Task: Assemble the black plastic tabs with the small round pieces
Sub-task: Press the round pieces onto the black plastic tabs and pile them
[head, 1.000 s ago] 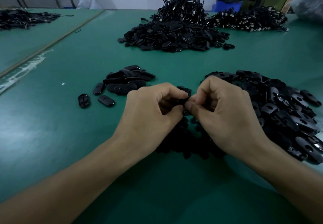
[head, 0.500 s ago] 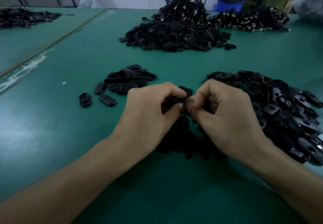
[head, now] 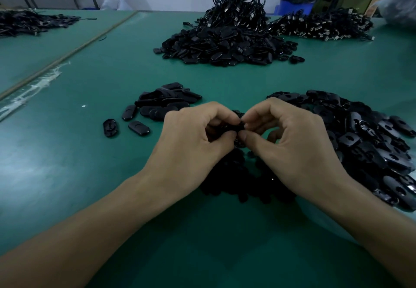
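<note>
My left hand (head: 191,143) and my right hand (head: 290,143) meet fingertip to fingertip over the green table (head: 67,175). Between them they pinch a black plastic tab (head: 234,126), mostly hidden by the fingers. Whether a small round piece sits in it I cannot tell. Under my hands lies a heap of small round black pieces (head: 236,179). To the right spreads a pile of black tabs with holes (head: 371,143). A small group of black tabs (head: 164,103) lies to the left, beyond my left hand.
A large heap of black parts and cables (head: 227,38) stands at the table's far middle, with another cable pile (head: 322,25) at the far right. A further dark pile (head: 29,21) lies far left. A blue bin (head: 295,4) stands behind the table.
Both hands stay pressed together over the same spot. The fingers have shifted slightly on the tab, and the right thumb shows more.
</note>
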